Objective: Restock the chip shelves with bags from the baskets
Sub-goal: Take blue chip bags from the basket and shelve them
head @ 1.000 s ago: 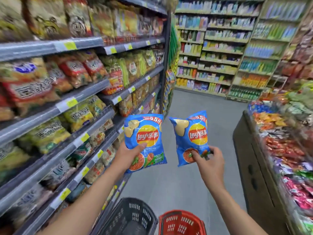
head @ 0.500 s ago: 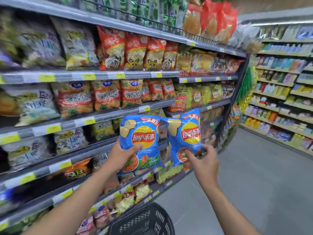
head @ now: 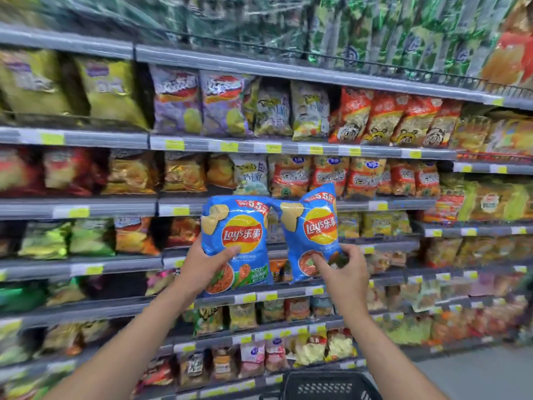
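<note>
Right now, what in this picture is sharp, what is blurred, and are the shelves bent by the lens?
Head view: the left Lay's bag and right Lay's bag at mid-frame are sharp, with readable logos. Head view: the top-shelf green bags and far-left yellow bags are smeared by blur. Head view: the shelf rail bows from wide-angle distortion. Lighting is even, with no hard shadows.

I see two bright blue chip bags. The left bag point(head: 235, 241) and the right bag point(head: 311, 235) each have a yellow circle with a red band and white letters. The shelves point(head: 109, 207) are grey with yellow price tags point(head: 181, 210). The basket point(head: 326, 386) is black with rows of little holes.
</note>
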